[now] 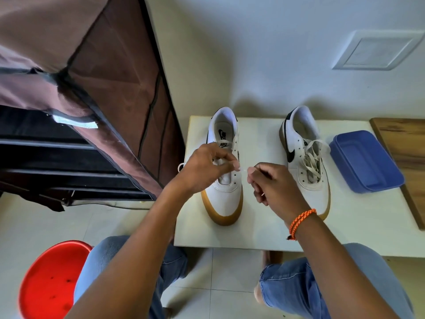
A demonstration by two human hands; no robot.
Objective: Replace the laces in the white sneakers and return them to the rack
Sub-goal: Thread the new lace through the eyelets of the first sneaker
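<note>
White table (253,226): left hand (202,166) hides left sneaker's (224,199) eyelets.

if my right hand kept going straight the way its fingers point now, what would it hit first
Most likely your left hand. Your right hand points left along the lace end that both hands pinch, above the left sneaker. Depth is unclear, so it might brush that sneaker's eyelet edge instead.

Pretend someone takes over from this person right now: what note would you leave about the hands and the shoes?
Left hand and right hand both pinch a white lace over the left sneaker.
Both sneakers stand on the small white table; the right sneaker has a loose lace piled on it.
Done: neither shoe fully laced.
Left: finish lacing both, then return them to the rack.
</note>
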